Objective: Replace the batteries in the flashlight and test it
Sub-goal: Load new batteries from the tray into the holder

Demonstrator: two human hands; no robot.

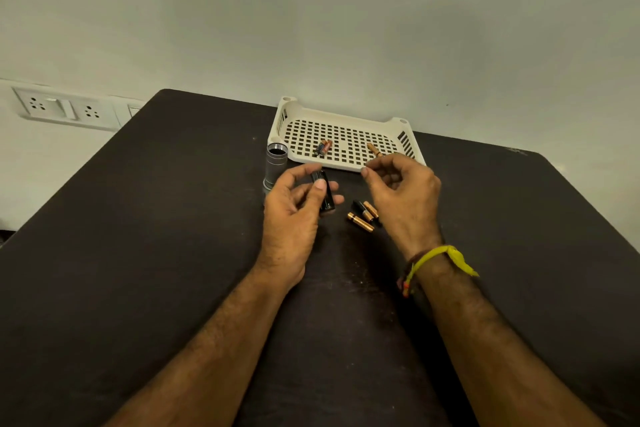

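My left hand point(294, 215) grips a black battery holder point(325, 194), thumb across its side. Just left of it the grey flashlight body point(275, 165) stands upright on the dark table, its open end up. My right hand point(403, 191) hovers with curled fingers above the table near the tray's front edge; nothing shows between its fingertips. Two copper-and-black batteries point(363, 215) lie on the table under that hand. In the white perforated tray point(346, 121) lie a pair of red-and-black batteries point(323, 147) and one copper battery point(374, 149).
The dark table point(156, 253) runs back to a pale wall. Wall sockets point(65, 107) sit at the left, behind the table's corner. A yellow band circles my right wrist point(440, 258).
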